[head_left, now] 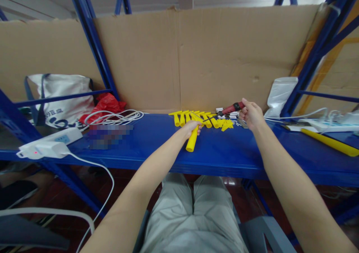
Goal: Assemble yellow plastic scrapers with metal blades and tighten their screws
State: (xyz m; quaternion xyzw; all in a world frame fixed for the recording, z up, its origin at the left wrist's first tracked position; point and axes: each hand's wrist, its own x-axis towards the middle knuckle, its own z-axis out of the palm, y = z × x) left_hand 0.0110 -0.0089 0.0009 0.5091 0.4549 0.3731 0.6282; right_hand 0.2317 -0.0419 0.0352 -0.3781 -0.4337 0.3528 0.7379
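My left hand (192, 128) is closed around a yellow plastic handle (192, 142), its round end pointing toward me over the blue shelf. In my right hand (251, 113), the fingers pinch the rear end of a screwdriver (230, 109) with a red and black grip. The dark shaft slants down and left to the upper part of the yellow handle; whether the tip touches it is hard to make out. Just behind lies a row of several similar yellow handles (183, 119), with small yellow pieces (226, 125) at its right end.
A cardboard sheet (218, 54) stands behind the blue shelf (157, 142). On the left are a white power strip (56, 140), a coiled white cable (120, 115), a red plastic bag (106, 105) and a cloth bag (66, 95). A yellow strip-shaped object (331, 142) lies right.
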